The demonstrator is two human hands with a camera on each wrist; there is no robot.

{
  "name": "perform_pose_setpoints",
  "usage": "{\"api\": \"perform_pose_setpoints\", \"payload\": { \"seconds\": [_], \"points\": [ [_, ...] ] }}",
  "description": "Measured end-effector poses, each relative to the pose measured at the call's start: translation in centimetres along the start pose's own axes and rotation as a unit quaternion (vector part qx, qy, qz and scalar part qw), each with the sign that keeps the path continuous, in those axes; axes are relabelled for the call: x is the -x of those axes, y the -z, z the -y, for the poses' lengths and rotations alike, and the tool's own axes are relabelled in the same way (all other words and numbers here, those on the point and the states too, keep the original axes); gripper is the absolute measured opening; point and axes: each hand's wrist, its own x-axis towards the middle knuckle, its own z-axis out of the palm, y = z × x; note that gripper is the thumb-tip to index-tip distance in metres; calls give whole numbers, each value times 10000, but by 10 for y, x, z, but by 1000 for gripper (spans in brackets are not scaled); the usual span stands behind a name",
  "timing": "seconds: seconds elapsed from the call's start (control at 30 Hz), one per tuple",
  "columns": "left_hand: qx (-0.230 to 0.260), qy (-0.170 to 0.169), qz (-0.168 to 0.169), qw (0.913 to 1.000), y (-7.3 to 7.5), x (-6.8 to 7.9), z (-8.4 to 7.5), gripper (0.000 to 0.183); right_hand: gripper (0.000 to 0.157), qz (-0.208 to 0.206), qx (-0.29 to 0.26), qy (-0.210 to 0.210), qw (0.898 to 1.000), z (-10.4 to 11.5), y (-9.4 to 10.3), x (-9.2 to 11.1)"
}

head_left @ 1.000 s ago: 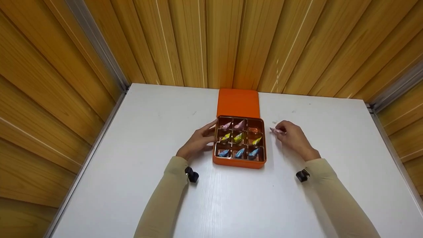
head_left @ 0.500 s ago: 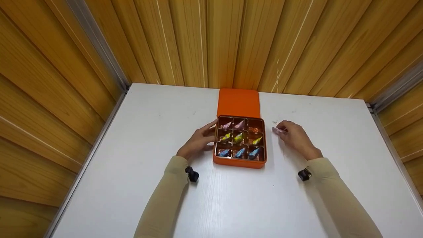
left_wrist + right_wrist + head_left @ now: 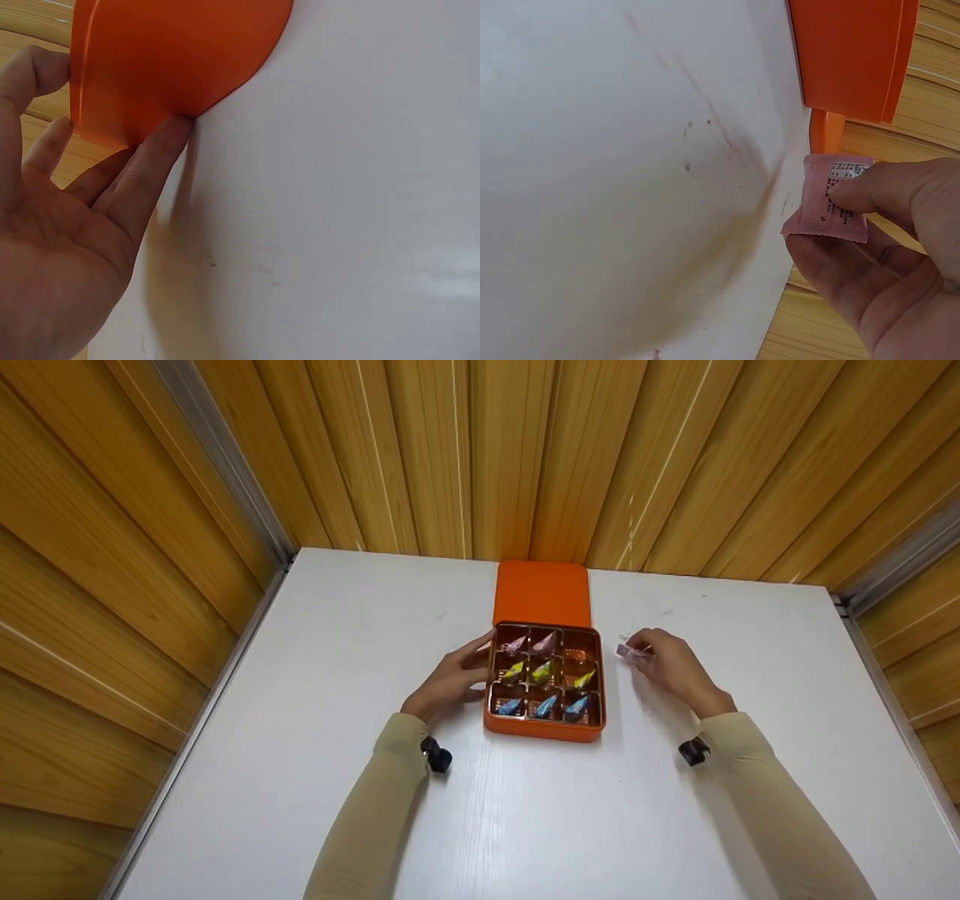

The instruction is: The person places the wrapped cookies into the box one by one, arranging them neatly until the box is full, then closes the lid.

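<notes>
An orange box (image 3: 544, 730) with a divided tray stands mid-table in the head view. Pink packets (image 3: 545, 643) sit in its back left and back middle compartments; the bare bottom shows in the back right one. Yellow packets (image 3: 541, 672) fill the middle row and blue packets (image 3: 546, 707) the front row. My left hand (image 3: 448, 681) touches the box's left side, fingers mostly straight and fingertips along the wall in the left wrist view. Right of the box, my right hand (image 3: 676, 669) pinches a small pink wrapped candy (image 3: 821, 187) between thumb and fingers, its printed face partly showing.
An orange lid (image 3: 541, 594) lies flat behind the box, close to the back wall. The white table (image 3: 337, 630) is bounded by wood-look panels (image 3: 420, 457) at the back and both sides. Black wrist cameras (image 3: 694, 751) hang below both sleeves.
My right hand has drawn slightly right, and the pink candy has turned in the fingers so more of its face shows. The left hand and box have not moved.
</notes>
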Motion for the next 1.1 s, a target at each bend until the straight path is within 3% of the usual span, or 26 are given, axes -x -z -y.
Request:
{"api": "perform_pose_setpoints", "payload": {
  "seconds": [0.63,0.8,1.1],
  "points": [
    [-200,66,-67,9998,-1,1,0,79,20,90,-141,631,9979,8,11,-7],
    [-352,63,-112,9993,-1,1,0,78,19,142,-138,604,9980,13,14,-10],
    [-183,59,-68,9998,-1,1,1,79,19,299,-225,580,9976,22,18,-16]
  ]
}}
